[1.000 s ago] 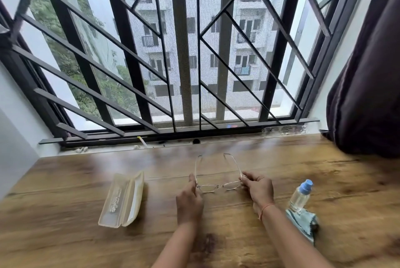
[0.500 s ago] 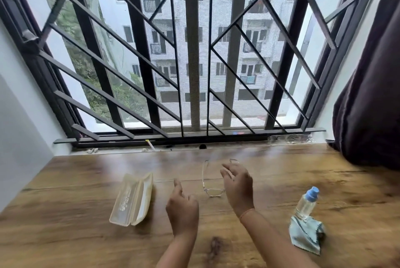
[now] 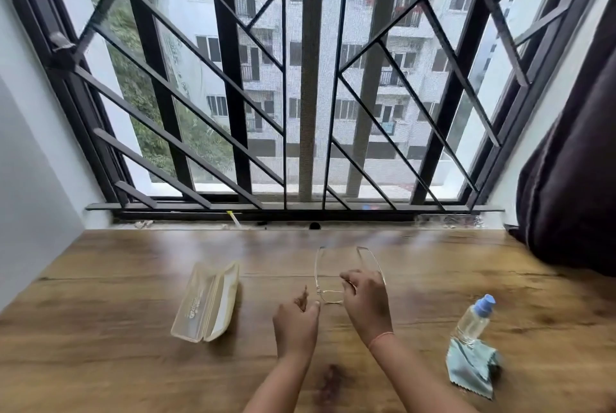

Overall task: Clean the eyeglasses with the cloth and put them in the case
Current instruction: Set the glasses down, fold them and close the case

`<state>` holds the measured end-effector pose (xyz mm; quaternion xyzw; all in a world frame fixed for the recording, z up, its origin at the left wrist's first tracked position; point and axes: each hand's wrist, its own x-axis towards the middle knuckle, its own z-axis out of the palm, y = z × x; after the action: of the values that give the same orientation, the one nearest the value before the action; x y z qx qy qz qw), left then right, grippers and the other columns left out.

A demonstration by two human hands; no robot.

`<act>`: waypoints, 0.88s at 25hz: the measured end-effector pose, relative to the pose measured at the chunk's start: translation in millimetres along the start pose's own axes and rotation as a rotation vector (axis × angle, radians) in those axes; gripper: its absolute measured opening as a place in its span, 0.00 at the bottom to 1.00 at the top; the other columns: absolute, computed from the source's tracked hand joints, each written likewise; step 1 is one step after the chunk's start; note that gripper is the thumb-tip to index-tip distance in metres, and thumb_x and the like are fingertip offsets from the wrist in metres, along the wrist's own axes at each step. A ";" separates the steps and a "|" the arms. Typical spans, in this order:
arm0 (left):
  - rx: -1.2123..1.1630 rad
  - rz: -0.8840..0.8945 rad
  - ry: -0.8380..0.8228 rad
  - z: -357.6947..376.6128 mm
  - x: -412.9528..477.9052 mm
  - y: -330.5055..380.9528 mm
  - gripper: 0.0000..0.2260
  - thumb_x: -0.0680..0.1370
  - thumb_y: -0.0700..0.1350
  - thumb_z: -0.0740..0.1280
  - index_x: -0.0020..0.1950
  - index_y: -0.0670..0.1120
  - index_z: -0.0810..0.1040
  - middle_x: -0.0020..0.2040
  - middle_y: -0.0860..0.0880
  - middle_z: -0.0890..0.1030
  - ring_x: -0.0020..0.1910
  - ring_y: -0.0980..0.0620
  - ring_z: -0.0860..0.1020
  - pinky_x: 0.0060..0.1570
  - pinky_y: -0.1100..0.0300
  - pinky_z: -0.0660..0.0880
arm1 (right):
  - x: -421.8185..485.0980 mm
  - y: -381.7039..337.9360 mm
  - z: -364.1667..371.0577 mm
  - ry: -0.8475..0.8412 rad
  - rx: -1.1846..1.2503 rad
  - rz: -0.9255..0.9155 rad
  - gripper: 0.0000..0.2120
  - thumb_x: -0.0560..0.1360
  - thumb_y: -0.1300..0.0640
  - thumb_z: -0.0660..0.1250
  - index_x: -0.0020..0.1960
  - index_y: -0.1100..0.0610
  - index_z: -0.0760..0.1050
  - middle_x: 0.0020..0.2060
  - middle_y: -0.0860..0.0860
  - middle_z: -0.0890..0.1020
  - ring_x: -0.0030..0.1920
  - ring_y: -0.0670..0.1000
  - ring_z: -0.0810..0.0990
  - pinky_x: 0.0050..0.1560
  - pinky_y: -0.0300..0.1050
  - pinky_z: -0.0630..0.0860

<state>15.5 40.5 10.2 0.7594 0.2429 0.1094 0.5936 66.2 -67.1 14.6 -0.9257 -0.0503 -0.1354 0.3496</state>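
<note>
- cloth pinned under spray bottle, right side of counter; yanking it could topple the bottle.
- left hand loosely curled, empty; right hand over eyeglasses, grasp unclear.
- eyeglasses lie on counter, arms unfolded; one-sided lift may twist them.
- case open to their left, looks empty; bottle holds clear liquid.

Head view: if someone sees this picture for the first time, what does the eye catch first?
First the black window grille, filling the upper half. Then, on the wooden table below, the left hand and the right hand at the thin eyeglasses in the middle; the blur hides whether they grip. The open case lies left of them, the spray bottle and blue cloth right.
</note>
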 end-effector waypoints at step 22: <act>-0.031 -0.042 -0.014 4.5 6.9 -14.6 0.06 0.72 0.37 0.68 0.47 0.42 0.83 0.46 0.43 0.84 0.45 0.55 0.79 0.43 0.62 0.70 | 7.7 -34.1 29.6 -0.161 -0.615 0.018 0.13 0.72 0.51 0.59 0.50 0.53 0.79 0.48 0.51 0.81 0.58 0.55 0.70 0.55 0.52 0.60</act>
<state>20.0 42.7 -5.8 0.7455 0.2527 0.0952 0.6093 73.6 -22.0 17.1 -0.9961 -0.0266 -0.0675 0.0494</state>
